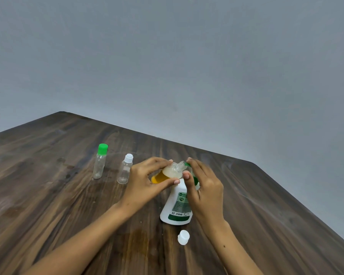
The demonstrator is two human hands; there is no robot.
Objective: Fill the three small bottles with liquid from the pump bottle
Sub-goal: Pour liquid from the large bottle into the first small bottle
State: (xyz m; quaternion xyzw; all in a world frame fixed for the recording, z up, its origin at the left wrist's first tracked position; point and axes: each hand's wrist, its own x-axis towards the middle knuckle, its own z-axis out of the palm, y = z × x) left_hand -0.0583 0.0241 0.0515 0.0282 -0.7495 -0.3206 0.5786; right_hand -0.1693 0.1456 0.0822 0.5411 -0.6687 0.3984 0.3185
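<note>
Pinching tilted small bottle (168,172) — left fingers (161,162) curled, right fingers (195,169) on pump bottle (178,205).

3 sm bottles (100,162) (125,169) (168,172), 1 pump btl (177,205), 1 loose cap (183,237).

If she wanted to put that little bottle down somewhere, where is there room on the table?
Bare wood lies right of the pump bottle out to the table edge, and along the near-left under her left forearm. Another patch lies behind the two capped bottles, green-capped and white-capped. The middle is crowded: both hands, the tilted bottle and the loose white cap.
</note>
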